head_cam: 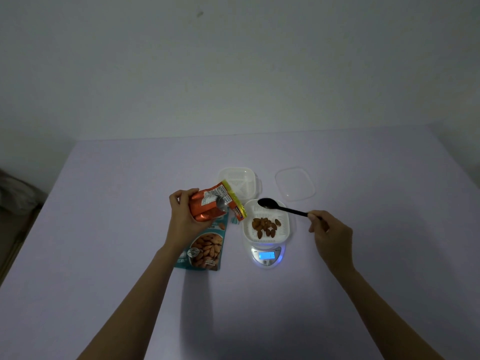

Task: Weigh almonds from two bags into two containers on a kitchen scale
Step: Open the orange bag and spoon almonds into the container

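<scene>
While aloft, spoon (285,209) over almond container (284,226).

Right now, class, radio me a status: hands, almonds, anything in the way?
Left hand grips orange bag, mouth tilted toward the container on the scale. Right hand holds black spoon above it. Few almonds inside. Nothing blocking.

Head-worn wide view, down onto table (109,229)

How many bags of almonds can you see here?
2. The orange bag is held tilted in the left hand, left of the scale. The teal bag lies flat on the table under that hand. No others show.
</scene>
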